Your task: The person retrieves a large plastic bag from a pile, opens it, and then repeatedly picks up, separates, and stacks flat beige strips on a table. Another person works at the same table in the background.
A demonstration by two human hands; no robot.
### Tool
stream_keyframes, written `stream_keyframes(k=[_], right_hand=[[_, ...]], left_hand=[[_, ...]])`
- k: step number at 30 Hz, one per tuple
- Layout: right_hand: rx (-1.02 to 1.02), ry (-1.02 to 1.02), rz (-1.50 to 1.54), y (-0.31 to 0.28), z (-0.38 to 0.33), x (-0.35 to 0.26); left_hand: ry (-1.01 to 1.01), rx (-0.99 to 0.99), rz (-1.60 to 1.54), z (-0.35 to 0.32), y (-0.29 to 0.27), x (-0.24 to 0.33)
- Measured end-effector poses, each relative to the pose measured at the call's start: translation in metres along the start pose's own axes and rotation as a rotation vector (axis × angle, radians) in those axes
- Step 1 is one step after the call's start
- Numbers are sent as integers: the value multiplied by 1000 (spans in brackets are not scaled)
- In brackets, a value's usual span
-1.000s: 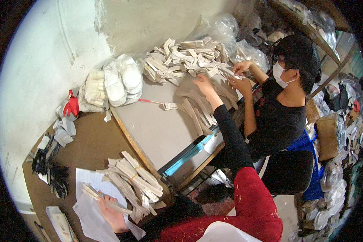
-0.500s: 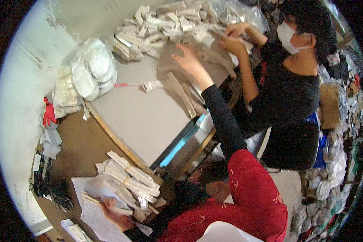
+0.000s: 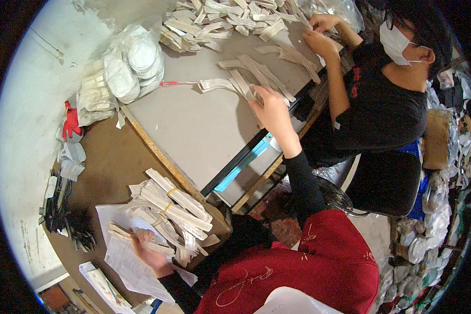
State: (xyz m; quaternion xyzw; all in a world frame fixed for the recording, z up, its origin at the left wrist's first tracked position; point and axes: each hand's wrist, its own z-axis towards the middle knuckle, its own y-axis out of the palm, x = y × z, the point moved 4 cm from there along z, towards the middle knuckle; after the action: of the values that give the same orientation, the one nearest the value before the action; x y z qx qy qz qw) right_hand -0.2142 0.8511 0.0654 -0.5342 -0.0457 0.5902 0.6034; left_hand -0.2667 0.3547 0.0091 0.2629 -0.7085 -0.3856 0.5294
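Observation:
My left hand (image 3: 153, 255) is curled around a thin stack of cream strips (image 3: 121, 232) above printed sheets of paper (image 3: 125, 269). Beside it lies a pile of similar strips (image 3: 180, 206), some banded into bundles. My right hand (image 3: 273, 115) reaches over the grey tabletop, its fingers apart and bent above a long cream strip (image 3: 238, 82); whether they touch it I cannot tell. More loose strips (image 3: 267, 73) lie just beyond that hand. A strip with a red tie (image 3: 214, 85) lies to its left.
At the right sits a masked co-worker (image 3: 387, 104), both hands on strips at the table's far side. A large strip heap (image 3: 230, 15) covers the back. Clear bags of white pieces (image 3: 133, 65), a red glove (image 3: 71, 121) and black cords (image 3: 60, 204) line the left wall.
My right hand has drawn back toward me from the far strips and now hovers over the nearer ones. The head view has shifted slightly. My left hand keeps its hold.

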Motion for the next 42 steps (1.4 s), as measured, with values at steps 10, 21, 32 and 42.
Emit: stream_keyframes(k=[10, 21, 32, 42], right_hand=[[-70, -41, -76, 26, -33, -45], [-262, -214, 174, 67, -80, -136], [129, 73, -300, 6, 38, 24], [-119, 37, -135, 30, -14, -34]], left_hand=[[17, 49, -10, -1, 6, -1], [29, 53, -18, -3, 19, -1], [44, 69, 89, -2, 16, 0], [48, 109, 71, -6, 16, 1]])
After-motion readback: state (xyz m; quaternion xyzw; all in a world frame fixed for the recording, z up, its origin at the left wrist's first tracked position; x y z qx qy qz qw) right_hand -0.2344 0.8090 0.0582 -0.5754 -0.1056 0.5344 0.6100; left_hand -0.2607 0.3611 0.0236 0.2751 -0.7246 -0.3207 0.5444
